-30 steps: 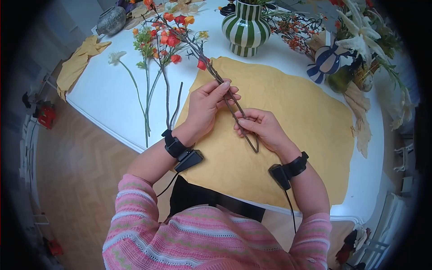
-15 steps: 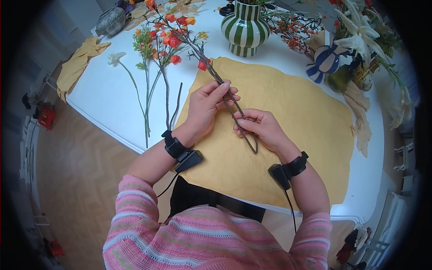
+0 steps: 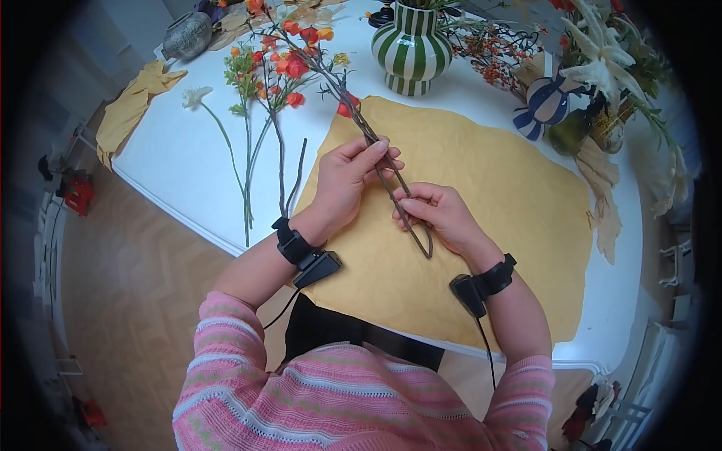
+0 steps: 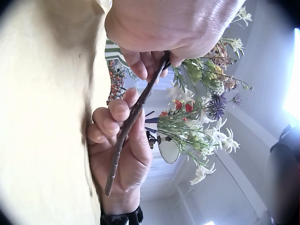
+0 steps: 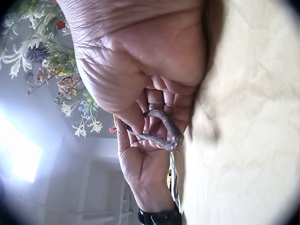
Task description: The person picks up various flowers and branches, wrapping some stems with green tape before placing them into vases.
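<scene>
Both hands hold an artificial flower branch (image 3: 361, 122) with a thin brown stem and red and orange blossoms toward its top. My left hand (image 3: 340, 183) pinches the stem between thumb and fingers partway down. Closer to the lower end, my right hand (image 3: 444, 214) pinches it just above a narrow bend, where the stem doubles back on itself. The right wrist view shows this bent stem (image 5: 176, 140) below the right hand's fingers. In the left wrist view the stem (image 4: 123, 136) slants from the left hand's fingertips across the right hand's palm.
Yellow wrapping paper (image 3: 511, 225) lies under the hands on a white table (image 3: 165, 165). To the left lie a white flower (image 3: 197, 98) and other stems. A green-striped vase (image 3: 411, 52) stands behind; a blue-striped vase (image 3: 547, 101) is at right. A grey vase (image 3: 186, 35) lies far left.
The branch's blossoms have swung slightly to the right. Both hands keep their grip on the stem and have hardly moved.
</scene>
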Demonstrator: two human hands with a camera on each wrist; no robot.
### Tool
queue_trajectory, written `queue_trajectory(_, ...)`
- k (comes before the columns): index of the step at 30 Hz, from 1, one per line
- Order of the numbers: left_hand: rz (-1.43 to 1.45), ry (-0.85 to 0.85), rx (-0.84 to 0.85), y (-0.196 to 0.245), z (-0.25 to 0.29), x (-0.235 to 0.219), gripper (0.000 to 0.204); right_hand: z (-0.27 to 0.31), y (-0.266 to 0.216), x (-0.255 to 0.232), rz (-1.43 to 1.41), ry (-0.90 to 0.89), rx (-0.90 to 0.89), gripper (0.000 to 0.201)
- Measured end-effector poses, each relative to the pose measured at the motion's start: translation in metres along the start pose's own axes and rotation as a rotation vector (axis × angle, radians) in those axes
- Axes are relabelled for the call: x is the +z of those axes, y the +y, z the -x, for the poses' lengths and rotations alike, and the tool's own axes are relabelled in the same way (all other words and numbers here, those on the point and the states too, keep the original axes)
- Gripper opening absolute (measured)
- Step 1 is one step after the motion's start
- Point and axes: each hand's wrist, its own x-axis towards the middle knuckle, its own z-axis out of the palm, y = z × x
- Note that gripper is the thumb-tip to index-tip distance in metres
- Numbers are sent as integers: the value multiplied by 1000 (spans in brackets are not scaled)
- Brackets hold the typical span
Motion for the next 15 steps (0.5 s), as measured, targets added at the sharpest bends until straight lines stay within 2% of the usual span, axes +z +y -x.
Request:
queue_trajectory(8, -14, 2, -11, 3, 1, 1, 23, -1, 1, -3, -5, -19, 13, 28)
queue_trajectory(15, -29, -44, -5, 10, 1, 5, 37, -1, 0, -3, -82, -19, -13, 24)
